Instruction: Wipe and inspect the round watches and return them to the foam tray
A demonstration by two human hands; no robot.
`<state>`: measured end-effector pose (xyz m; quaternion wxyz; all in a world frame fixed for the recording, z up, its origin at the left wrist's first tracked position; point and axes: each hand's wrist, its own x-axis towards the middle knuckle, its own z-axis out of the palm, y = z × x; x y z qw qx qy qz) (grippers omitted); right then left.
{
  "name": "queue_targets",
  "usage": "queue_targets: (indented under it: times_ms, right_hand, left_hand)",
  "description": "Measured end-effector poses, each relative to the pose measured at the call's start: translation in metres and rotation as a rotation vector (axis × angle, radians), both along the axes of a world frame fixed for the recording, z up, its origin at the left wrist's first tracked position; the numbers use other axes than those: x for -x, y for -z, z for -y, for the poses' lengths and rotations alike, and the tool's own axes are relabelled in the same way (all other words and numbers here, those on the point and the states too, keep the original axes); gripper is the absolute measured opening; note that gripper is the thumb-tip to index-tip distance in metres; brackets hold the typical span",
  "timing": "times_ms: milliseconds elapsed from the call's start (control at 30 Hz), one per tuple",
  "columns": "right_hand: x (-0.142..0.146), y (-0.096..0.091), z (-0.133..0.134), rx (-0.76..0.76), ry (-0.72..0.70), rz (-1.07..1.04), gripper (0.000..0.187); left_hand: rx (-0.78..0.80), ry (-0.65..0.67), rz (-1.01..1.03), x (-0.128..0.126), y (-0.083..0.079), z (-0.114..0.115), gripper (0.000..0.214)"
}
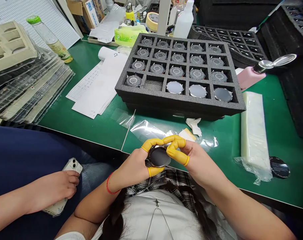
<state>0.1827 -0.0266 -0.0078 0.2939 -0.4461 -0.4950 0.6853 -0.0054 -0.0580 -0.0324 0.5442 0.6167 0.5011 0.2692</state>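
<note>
One round watch [159,157] in hand

My left hand [132,167] pinches its rim at the edge of the bench [103,128]; my right hand [195,158] curls at its far right side, whether gripping I can't tell. Seemingly I'm working that rim; next calls for steady hold, light touch.

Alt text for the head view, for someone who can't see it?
Left hand holds a round watch body by its rim while the right hand is at its edge, both wearing yellow finger cots. Beyond, on a green table, a black foam tray holds rows of watch bodies. At left, another person's hand rests on a phone.
</note>
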Motion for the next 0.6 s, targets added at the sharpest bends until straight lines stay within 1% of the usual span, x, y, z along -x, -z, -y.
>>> queue_targets:
  times_ms: [333, 600]
  right_hand:
    - [-0.0002, -0.0025, 0.0018, 0.018, 0.010, 0.006, 0.024]
    - [0.0017, -0.0011, 0.0015, 0.026, 0.011, -0.025, 0.020]
  left_hand:
    - [0.011, 0.003, 0.000, 0.0008, -0.0014, -0.0003, 0.053]
    - [-0.033, 0.010, 0.002, 0.0004, -0.0016, -0.0005, 0.050]
